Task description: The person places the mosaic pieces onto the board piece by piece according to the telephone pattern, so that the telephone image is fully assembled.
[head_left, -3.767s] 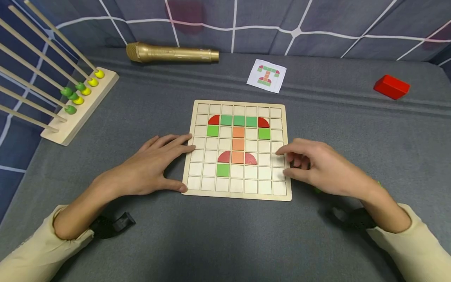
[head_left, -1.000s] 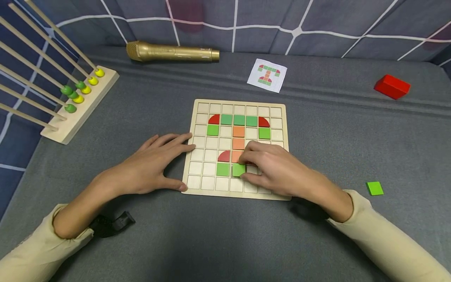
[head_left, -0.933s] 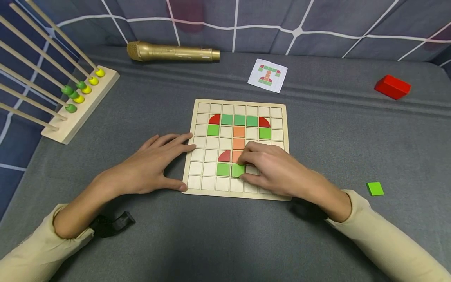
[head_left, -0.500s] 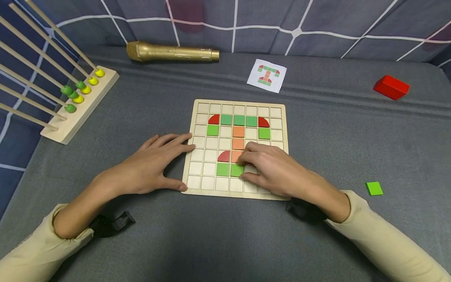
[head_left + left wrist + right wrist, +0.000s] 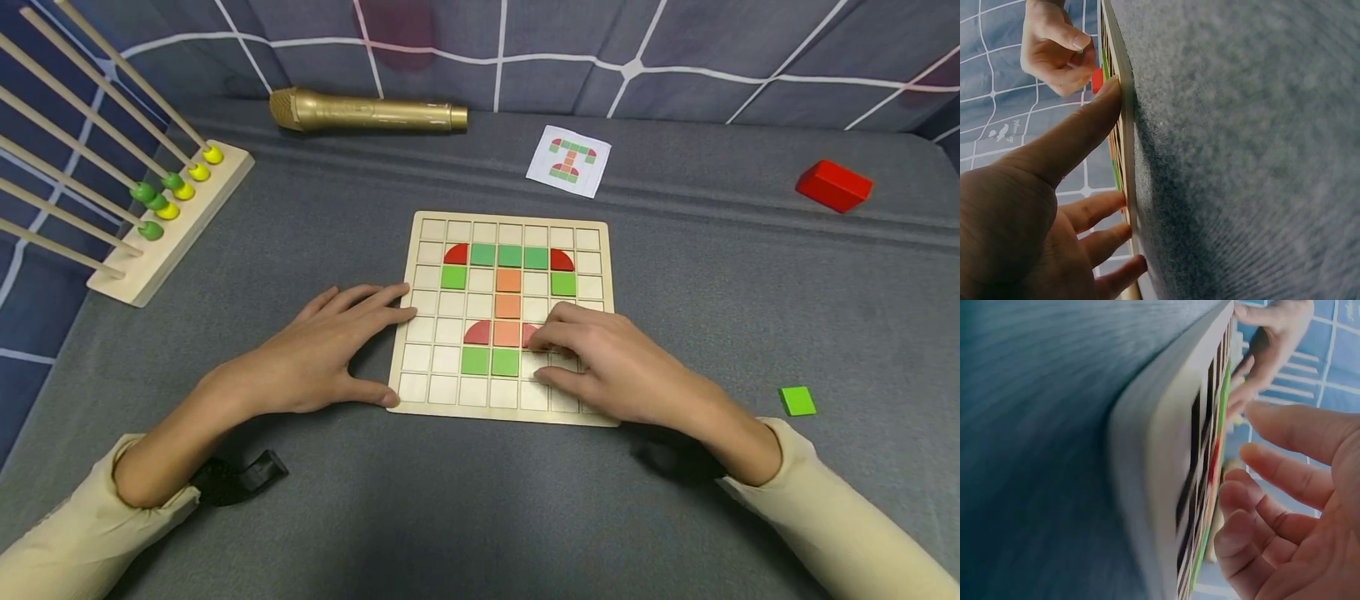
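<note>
A wooden grid board [image 5: 502, 414] lies on the grey cloth with coloured tiles in its cells. My left hand [image 5: 322, 354] is spread along its left side, thumb and fingertips on the frame. My right hand [image 5: 611, 367] hovers low over the board's lower right part, thumb apart from the loosely bent fingers and nothing between them, as the right wrist view confirms. Just left of it a green square tile [image 5: 505, 362] sits in its cell, beside another green tile [image 5: 474, 361]. Orange tiles [image 5: 507, 307] form a column above. The right fingers partly hide a red quarter-round tile [image 5: 528, 335].
One loose green tile [image 5: 797, 401] lies right of the board. Behind the board is a paper card [image 5: 568, 161] with a printed tile pattern. A gold microphone [image 5: 367, 111], a red block [image 5: 834, 185] and a wooden bead rack [image 5: 180, 217] stand around the edges.
My right hand came in from the board's right edge with a green tile, settled it flat beside the other green one, let go and drew slightly right. The left hand stayed put.
</note>
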`<action>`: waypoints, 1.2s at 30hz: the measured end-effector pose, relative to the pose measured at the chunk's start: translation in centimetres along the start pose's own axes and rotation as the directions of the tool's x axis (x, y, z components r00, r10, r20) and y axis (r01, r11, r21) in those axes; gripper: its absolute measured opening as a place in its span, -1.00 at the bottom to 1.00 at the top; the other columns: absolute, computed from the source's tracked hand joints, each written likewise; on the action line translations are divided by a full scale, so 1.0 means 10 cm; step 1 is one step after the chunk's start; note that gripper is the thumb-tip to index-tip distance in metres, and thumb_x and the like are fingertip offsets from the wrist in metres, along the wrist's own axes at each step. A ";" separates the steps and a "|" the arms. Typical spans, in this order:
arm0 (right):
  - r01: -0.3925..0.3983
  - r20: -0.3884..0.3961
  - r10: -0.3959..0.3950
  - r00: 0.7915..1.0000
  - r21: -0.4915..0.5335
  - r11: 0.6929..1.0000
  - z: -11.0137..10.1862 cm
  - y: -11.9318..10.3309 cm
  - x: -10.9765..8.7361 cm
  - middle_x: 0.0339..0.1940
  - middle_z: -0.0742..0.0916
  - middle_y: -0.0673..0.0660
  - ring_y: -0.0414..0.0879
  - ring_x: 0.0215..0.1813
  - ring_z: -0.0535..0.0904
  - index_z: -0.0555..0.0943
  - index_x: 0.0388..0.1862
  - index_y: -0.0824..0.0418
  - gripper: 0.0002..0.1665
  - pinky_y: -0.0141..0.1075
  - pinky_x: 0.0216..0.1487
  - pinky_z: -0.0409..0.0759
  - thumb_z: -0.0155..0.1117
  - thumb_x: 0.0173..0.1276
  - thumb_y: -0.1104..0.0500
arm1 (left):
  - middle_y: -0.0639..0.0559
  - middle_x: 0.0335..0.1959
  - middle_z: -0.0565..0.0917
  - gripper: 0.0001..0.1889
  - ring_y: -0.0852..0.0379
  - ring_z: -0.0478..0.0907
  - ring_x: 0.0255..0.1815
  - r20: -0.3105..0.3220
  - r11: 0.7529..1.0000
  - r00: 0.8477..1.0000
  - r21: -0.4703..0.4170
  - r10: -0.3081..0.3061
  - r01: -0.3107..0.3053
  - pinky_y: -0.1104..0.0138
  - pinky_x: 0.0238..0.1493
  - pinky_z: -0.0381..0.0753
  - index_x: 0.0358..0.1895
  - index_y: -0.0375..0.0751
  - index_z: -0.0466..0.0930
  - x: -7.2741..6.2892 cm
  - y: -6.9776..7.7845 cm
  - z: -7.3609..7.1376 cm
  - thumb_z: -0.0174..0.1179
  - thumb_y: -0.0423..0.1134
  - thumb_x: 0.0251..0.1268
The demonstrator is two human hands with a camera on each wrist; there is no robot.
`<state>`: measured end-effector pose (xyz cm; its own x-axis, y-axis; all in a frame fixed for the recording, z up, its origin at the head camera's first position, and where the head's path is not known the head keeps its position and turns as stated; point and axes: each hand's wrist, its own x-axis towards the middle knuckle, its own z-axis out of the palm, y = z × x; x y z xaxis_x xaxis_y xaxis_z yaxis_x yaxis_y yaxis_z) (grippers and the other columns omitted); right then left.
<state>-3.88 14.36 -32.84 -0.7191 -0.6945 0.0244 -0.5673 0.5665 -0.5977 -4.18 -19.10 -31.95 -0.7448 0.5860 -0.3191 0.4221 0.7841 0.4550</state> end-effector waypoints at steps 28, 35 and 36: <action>-0.469 -0.227 0.473 0.851 0.074 0.880 -0.58 1.11 -1.97 -0.23 0.50 -0.02 -0.32 -0.28 0.31 0.60 0.03 0.32 -0.38 -0.41 -0.49 0.29 0.54 -0.08 0.53 | 0.01 0.60 -0.01 -0.01 -0.09 -0.08 0.55 0.004 1.000 1.000 0.008 0.016 -0.016 -0.22 0.40 -0.15 0.53 -0.04 0.20 -0.01 0.00 -0.02 0.40 0.27 0.05; -0.462 -0.175 0.461 0.870 0.039 0.886 -0.57 1.18 -2.04 -0.27 0.46 -0.01 -0.32 -0.28 0.26 0.59 0.03 0.28 -0.34 -0.39 -0.51 0.24 0.59 -0.12 0.49 | 0.01 0.60 0.00 -0.01 -0.10 -0.08 0.55 0.002 1.000 1.000 0.008 0.016 -0.016 -0.24 0.39 -0.15 0.53 -0.04 0.21 0.00 0.00 -0.01 0.40 0.26 0.05; -0.461 -0.175 0.459 0.871 0.032 0.887 -0.57 1.18 -2.04 -0.27 0.46 -0.02 -0.33 -0.28 0.26 0.59 0.03 0.28 -0.35 -0.39 -0.51 0.23 0.59 -0.12 0.48 | 0.01 0.60 0.00 -0.01 -0.10 -0.08 0.55 0.002 1.000 1.000 0.006 0.016 -0.016 -0.24 0.40 -0.15 0.53 -0.04 0.21 0.00 0.00 -0.01 0.40 0.26 0.05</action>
<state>1.78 37.71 -35.87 -0.9570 -0.2672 -0.1133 -0.1586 0.8084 -0.5668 -4.21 -19.10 -31.85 -0.7369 0.5987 -0.3140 0.4368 0.7762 0.4547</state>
